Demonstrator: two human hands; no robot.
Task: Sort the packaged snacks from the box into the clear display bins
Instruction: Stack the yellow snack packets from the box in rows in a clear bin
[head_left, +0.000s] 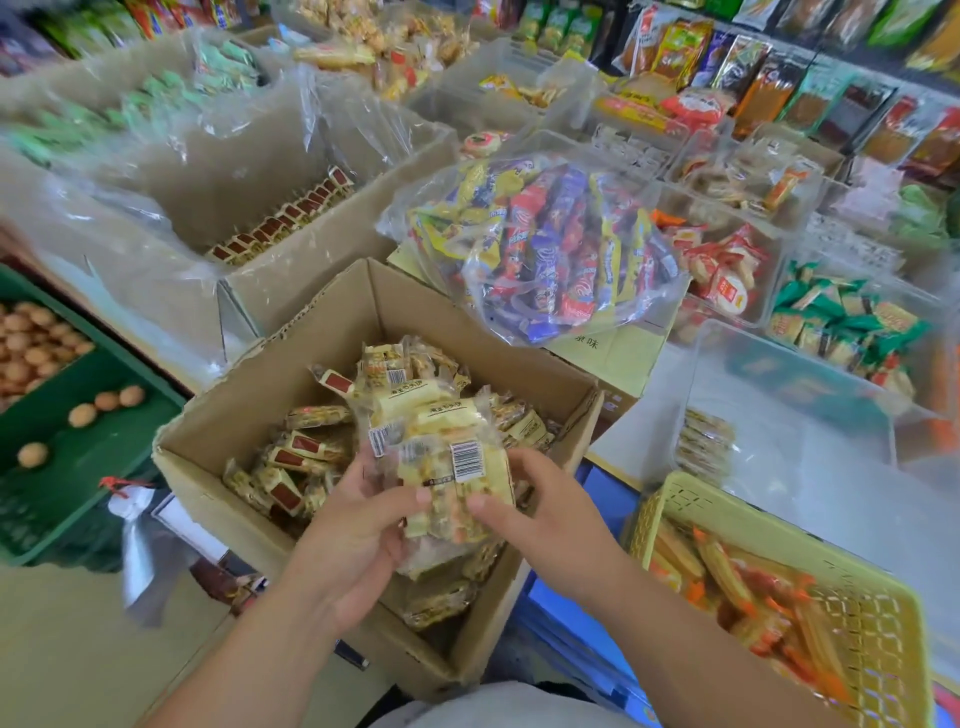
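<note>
Clamping a stack of snack packets (451, 470) between left hand (358, 525) and right hand (543, 512), curling both round its edges — likely stopping slippery wrappers sliding apart. Holding it just above the open box (332, 358), probably readying one load for the clear bin (779, 374) nearby.

Cardboard box (332, 332): top open, free room above the packets (306, 449) at its far side. Clear bin (805, 467) to the right: interior mostly open, small stack (704, 441) against its left wall. Bag of mixed snacks (550, 244) crowds the box's far-right corner; yellow basket (737, 512) near right.
</note>
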